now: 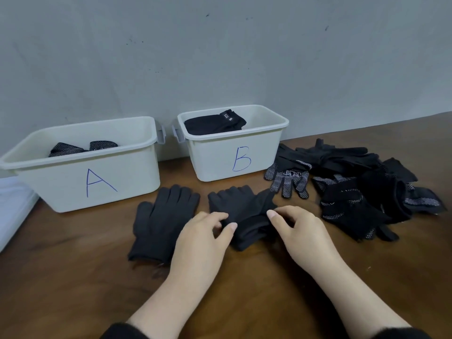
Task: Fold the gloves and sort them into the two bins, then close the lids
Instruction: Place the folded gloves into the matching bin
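Two white bins stand against the wall: bin A point(73, 189) at the left holds dotted black gloves point(66, 149), and bin B point(220, 148) holds plain black folded gloves point(212, 123). A plain black glove point(159, 221) lies flat in front of bin A. Beside it a second plain black glove point(242, 209) lies partly folded, its cuff bunched. My left hand point(205, 233) pinches that cuff from the left. My right hand point(300, 228) pinches it from the right.
A heap of plain and dotted black gloves point(354, 187) lies right of bin B on the brown wooden table point(73, 289). White lids or sheets point(12, 206) lie at the far left edge. A grey wall rises behind the bins.
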{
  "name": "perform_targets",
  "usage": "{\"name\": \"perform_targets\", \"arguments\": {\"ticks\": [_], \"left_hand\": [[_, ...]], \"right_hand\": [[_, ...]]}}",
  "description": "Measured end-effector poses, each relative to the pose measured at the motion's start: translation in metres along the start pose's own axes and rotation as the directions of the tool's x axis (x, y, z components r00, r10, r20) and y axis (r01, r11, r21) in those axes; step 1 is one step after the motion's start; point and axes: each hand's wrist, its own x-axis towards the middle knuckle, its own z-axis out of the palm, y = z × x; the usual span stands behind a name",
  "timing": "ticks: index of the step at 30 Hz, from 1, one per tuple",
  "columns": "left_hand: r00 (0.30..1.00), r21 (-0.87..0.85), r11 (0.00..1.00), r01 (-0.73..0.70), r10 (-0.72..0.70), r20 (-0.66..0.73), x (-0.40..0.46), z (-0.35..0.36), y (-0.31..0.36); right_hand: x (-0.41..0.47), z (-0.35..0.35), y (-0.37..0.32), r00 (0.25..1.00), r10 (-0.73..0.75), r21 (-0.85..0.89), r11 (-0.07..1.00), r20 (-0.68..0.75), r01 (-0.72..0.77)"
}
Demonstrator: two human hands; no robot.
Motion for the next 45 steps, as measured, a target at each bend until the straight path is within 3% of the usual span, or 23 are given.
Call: {"name": "perform_targets", "arguments": {"ticks": [3,6,12,15,17,20,23,25,27,29,31,33,36,39,41,42,44,45], "left_hand": [[0.991,0.114,0.985,-0.127,0.122,0.052,-0.003,0.004,0.006],[0.972,0.225,0.960,-0.165,0.120,0.202,-0.003,0.009,0.006],[0.959,0.239,0.948,-0.210,0.153,0.237,-0.003,0.010,0.002],[0.970,0.123,0.974,-0.190,0.167,0.179,-0.006,0.009,0.002],[0.989,-0.032,0.991,-0.130,0.132,0.069,-0.005,0.007,0.002],[0.992,-0.306,0.950,0.052,-0.085,-0.098,-0.003,-0.004,0.005],[0.940,-0.524,0.802,0.286,-0.340,-0.007,-0.001,-0.019,0.005],[0.866,-0.696,0.550,0.462,-0.450,0.219,0.002,-0.032,0.004],[0.790,-0.791,0.233,0.566,-0.428,0.439,0.005,-0.049,0.002],[0.795,-0.843,0.088,0.530,-0.398,0.458,0.007,-0.066,-0.006],[0.848,-0.901,0.135,0.412,-0.419,0.325,0.010,-0.082,-0.020],[0.882,-0.924,0.252,0.286,-0.445,0.152,0.012,-0.106,-0.034],[0.908,-0.863,0.475,0.174,-0.417,-0.046,0.010,-0.148,-0.063],[0.914,-0.702,0.680,0.213,-0.393,-0.103,0.005,-0.184,-0.104],[0.900,-0.470,0.825,0.312,-0.416,-0.132,-0.004,-0.198,-0.132],[0.885,-0.292,0.884,0.366,-0.428,-0.185,-0.010,-0.200,-0.146],[0.876,-0.013,0.923,0.383,-0.368,-0.312,-0.024,-0.199,-0.167],[0.892,0.039,0.940,0.338,-0.307,-0.333,-0.028,-0.197,-0.174]], "right_hand": [[-0.002,0.000,-0.004,1.000,0.014,-0.091,0.996,0.018,-0.012],[-0.003,0.004,-0.011,0.998,0.021,-0.155,0.988,0.058,-0.012],[-0.003,0.013,-0.019,0.991,0.101,-0.088,0.992,0.084,-0.093],[-0.005,0.016,-0.023,0.996,0.079,0.142,0.986,0.052,-0.086],[-0.008,0.014,-0.031,0.997,0.071,0.333,0.940,0.034,-0.078],[-0.010,0.006,-0.046,0.997,0.077,0.506,0.860,0.004,-0.068],[-0.010,0.002,-0.068,0.996,0.066,0.670,0.738,0.053,-0.085],[-0.010,0.004,-0.084,0.994,0.041,0.721,0.686,0.098,-0.100],[-0.012,0.010,-0.103,0.990,-0.004,0.753,0.650,0.141,-0.104],[-0.015,0.018,-0.124,0.981,-0.050,0.777,0.619,0.186,-0.115],[-0.018,0.030,-0.146,0.969,-0.083,0.801,0.581,0.234,-0.144],[-0.020,0.046,-0.165,0.959,-0.118,0.800,0.582,0.257,-0.143],[-0.023,0.075,-0.194,0.949,-0.171,0.744,0.663,0.265,-0.089],[-0.032,0.107,-0.213,0.916,-0.215,0.600,0.799,0.338,-0.034],[-0.038,0.129,-0.213,0.906,-0.269,0.273,0.944,0.326,0.182],[-0.043,0.139,-0.211,0.901,-0.330,0.109,0.944,0.283,0.312],[-0.057,0.158,-0.204,0.835,-0.517,-0.028,0.847,0.189,0.531],[-0.063,0.167,-0.200,0.778,-0.598,-0.053,0.785,0.190,0.617]]}}
